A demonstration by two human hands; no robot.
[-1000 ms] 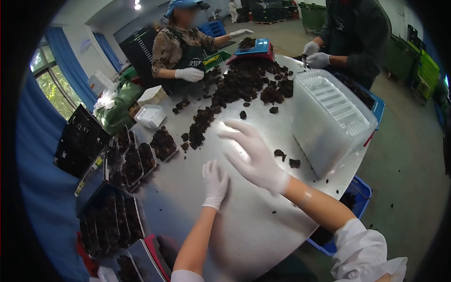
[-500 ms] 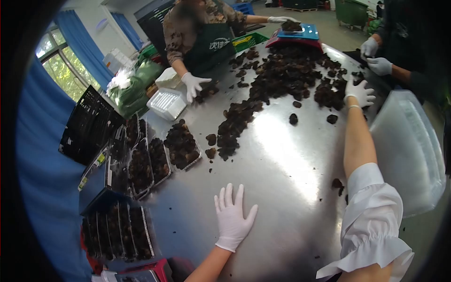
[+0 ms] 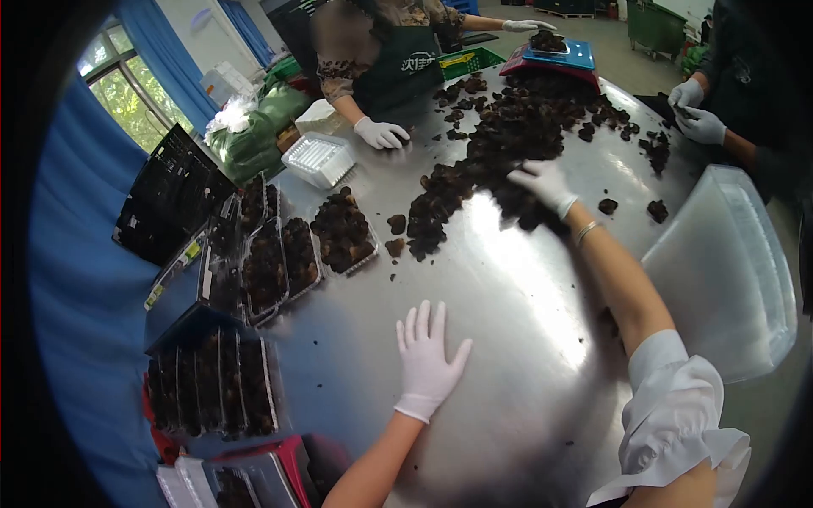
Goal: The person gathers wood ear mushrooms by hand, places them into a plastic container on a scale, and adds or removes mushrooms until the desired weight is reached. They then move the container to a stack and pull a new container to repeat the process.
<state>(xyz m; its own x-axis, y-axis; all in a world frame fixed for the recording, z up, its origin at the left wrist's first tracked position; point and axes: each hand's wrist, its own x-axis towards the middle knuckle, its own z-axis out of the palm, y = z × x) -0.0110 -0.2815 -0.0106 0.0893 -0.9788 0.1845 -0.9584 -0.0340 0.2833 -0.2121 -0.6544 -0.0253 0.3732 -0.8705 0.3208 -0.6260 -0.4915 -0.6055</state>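
Observation:
My left hand [image 3: 430, 364], in a white glove, lies flat on the metal table [image 3: 500, 406] with its fingers spread and nothing in it. Stretched far forward, my gloved right hand [image 3: 549, 186] rests at the near edge of a pile of dark brown wood ear mushrooms [image 3: 517, 127]. Its fingers are extended against the pile and do not close round anything visible. Left of the pile, a clear plastic tray of mushrooms [image 3: 343, 233] stands beside other filled trays [image 3: 264, 271]. A few loose mushrooms [image 3: 657, 211] lie to the right of my right hand.
Across the table, a co-worker's gloved hand [image 3: 381, 134] is near an upturned white tray [image 3: 318, 160]; their other hand is by a scale [image 3: 555, 57]. Another person's hands [image 3: 701, 125] are at the right. Stacked clear plastic trays [image 3: 720, 275] stand on the right, black crates [image 3: 174, 199] left.
My right hand has swept leftward from the table's right side to the main pile, and mushrooms there have shifted with it. The co-worker's near hand has moved right. My left hand stays flat.

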